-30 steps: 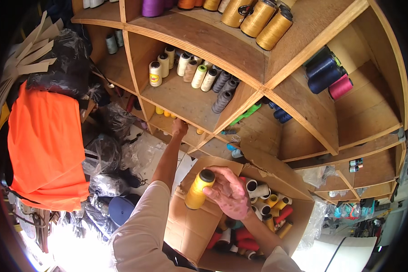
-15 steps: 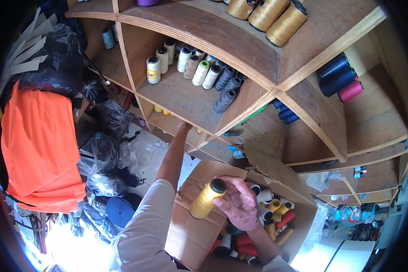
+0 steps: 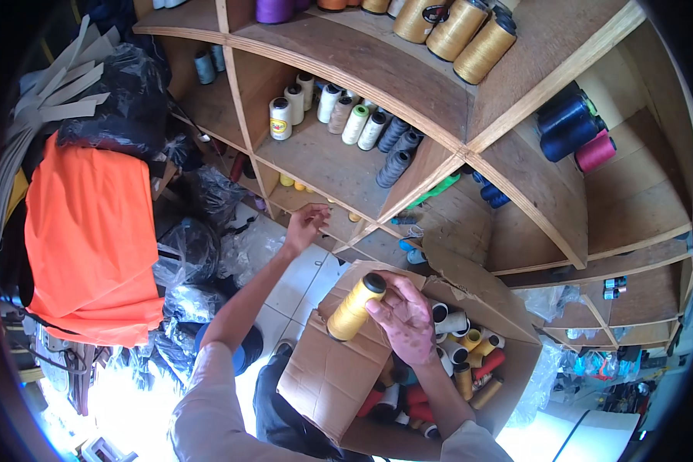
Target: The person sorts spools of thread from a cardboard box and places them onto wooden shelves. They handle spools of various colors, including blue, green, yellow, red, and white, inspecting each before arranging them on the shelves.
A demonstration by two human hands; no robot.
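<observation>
My right hand (image 3: pixel 406 317) is closed round the dark-capped end of a yellow thread spool (image 3: pixel 350 310), which tilts above the flap of a cardboard box (image 3: pixel 327 369). Inside that box lie spools in several colours, among them a red spool (image 3: pixel 489 362) and a white spool (image 3: pixel 453 322). My left hand (image 3: pixel 308 225) is in front of a low shelf compartment, its fingers loosely bent and apart with nothing seen in them. Behind it, small yellow spools (image 3: pixel 286 180) stand partly hidden by the shelf board.
A wooden shelf unit (image 3: pixel 346 69) spans the view, holding white spools (image 3: pixel 280 119), grey spools (image 3: pixel 393 169), gold spools (image 3: pixel 485 50) and dark blue spools (image 3: pixel 570 138). At left, orange cloth (image 3: pixel 92 246) lies among black plastic bags (image 3: pixel 119 92).
My left hand has come back out of the low compartment, toward me. The yellow spool stays in my right hand, slightly lower. The view has shifted a little.
</observation>
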